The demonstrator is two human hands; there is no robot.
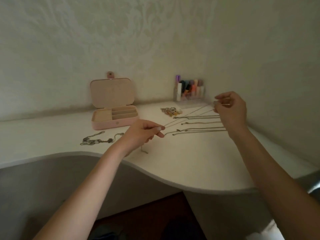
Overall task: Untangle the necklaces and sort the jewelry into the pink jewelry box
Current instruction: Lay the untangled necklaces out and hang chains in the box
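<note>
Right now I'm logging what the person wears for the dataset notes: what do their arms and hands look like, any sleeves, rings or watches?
Both forearms are bare as far as the frame shows: no sleeves or cuffs in view. No watch or bracelet shows on either wrist, and no rings can be made out on the left hand or right hand. The left hand's fingernails look pale and fairly long; finer detail is too blurred to tell.

Laid chains' (199,123) right ends hidden behind right hand (231,110); small heap (171,111) perhaps rings, unresolvable.
</note>
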